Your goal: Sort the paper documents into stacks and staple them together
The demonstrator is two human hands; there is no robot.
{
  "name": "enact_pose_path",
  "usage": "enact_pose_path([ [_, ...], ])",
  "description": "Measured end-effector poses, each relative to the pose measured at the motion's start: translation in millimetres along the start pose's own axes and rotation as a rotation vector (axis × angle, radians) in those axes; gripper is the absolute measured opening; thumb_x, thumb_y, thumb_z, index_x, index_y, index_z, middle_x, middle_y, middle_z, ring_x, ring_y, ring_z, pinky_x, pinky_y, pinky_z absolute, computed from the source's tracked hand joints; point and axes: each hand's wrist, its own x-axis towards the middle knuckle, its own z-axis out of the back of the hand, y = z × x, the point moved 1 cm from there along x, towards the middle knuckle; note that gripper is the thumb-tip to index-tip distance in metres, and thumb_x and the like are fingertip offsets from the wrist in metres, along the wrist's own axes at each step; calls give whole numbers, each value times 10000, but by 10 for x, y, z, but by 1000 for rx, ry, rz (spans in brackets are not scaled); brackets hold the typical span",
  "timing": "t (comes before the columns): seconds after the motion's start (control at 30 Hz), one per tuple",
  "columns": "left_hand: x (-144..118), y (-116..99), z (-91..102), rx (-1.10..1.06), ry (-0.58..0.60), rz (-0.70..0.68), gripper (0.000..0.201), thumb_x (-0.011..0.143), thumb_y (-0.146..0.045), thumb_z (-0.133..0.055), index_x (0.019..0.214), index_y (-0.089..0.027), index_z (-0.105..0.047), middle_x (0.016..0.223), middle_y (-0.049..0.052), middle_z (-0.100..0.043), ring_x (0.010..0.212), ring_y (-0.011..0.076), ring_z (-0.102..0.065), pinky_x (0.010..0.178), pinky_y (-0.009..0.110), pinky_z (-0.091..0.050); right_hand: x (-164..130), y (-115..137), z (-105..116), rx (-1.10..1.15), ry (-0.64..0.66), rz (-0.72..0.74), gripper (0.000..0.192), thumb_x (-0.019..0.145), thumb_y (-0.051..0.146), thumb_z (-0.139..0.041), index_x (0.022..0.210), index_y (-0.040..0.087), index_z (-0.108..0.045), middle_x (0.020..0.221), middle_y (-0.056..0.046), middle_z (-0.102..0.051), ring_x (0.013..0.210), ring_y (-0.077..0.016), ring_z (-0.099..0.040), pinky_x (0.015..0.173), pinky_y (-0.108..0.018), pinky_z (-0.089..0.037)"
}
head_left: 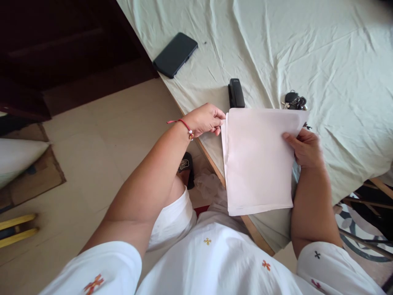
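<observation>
A stack of blank white paper sheets (258, 159) is held in front of me over the edge of a bed. My left hand (205, 119), with a red string bracelet at the wrist, pinches the stack's top left corner. My right hand (303, 147) grips the right edge, thumb on top of the sheets. A black stapler (236, 93) lies on the sheet just beyond the paper's top left corner. A bunch of keys with a black fob (294, 100) lies past the top right corner.
The bed is covered by a wrinkled pale green sheet (322, 53), its wooden edge (215, 164) running diagonally. A black phone (175, 54) lies near the bed's far left edge. A black sandal (186, 168) and cardboard (37, 176) are on the beige floor.
</observation>
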Motion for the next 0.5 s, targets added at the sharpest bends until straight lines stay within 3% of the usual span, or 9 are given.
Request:
enact_pose_path([
  [0.2, -25, -67, -41, 3, -13, 31, 155, 886, 24, -591, 840, -83, -693, 632, 0, -599, 464, 40, -496, 524, 203, -343, 61, -58, 142, -6, -52, 101, 182, 723, 335, -883, 858, 249, -797, 788, 12, -742, 665, -124, -586, 656, -257, -490],
  [0.5, -13, -48, -23, -3, -4, 52, 217, 906, -19, -598, 1084, -143, -589, 557, -64, -518, 466, 77, -486, 565, 213, -357, 33, 12, 187, 34, -184, 98, 175, 678, 291, -870, 822, 242, -784, 825, -12, -765, 646, -142, -622, 642, -282, -511],
])
